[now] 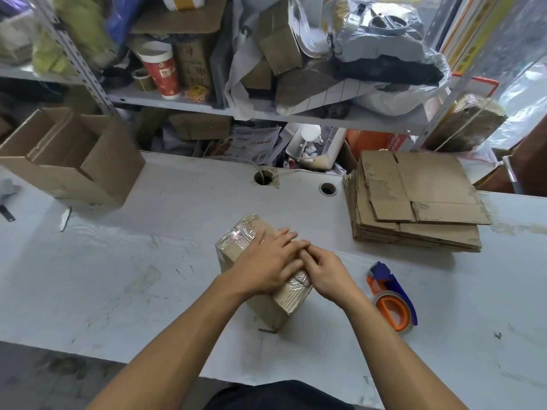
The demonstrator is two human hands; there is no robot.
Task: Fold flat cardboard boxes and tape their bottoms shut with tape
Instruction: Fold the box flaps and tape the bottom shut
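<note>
A small folded cardboard box (236, 247) stands on the white table (148, 261), its upturned face covered with shiny clear tape. My left hand (266, 261) lies flat on that taped face with straight fingers pressing down. Beside it my right hand (322, 270) rests on the box's right edge, fingers bent toward the left hand's fingertips; what they do there is hidden. A blue and orange tape dispenser (390, 297) lies on the table to the right of the box, apart from both hands. A stack of flat cardboard boxes (414, 202) sits at the back right.
An open assembled carton (71, 161) stands at the back left. A small white knife (65, 218) lies near it. Two cable holes (328, 188) pierce the table's rear. Cluttered metal shelves (266, 113) rise behind the table.
</note>
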